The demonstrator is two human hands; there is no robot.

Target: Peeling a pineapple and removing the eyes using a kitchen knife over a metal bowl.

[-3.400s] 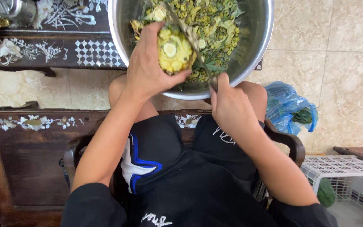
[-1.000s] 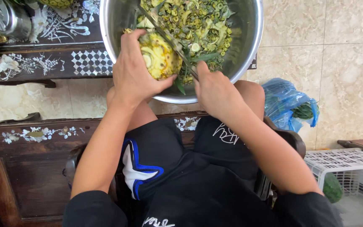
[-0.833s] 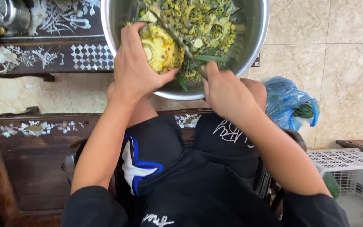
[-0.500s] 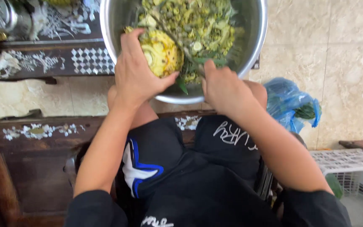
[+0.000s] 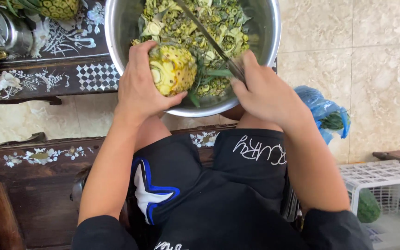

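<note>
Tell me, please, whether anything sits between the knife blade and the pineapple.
Nothing visible does. The left hand grips the pineapple over the bowl; the knife in the right hand lies just beside it, above the peelings.

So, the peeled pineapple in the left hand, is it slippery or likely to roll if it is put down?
Probably slippery: the pineapple has bare, wet-looking yellow flesh, and the left hand wraps it broadly. Its rounded shape would likely roll on a flat surface. It seems firm and fairly heavy, keeping its shape in the grip.

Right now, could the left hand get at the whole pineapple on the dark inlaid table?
Probably not freely: the left hand is gripping the half-peeled pineapple over the steel bowl. The whole pineapple lies unobstructed at upper left.
</note>
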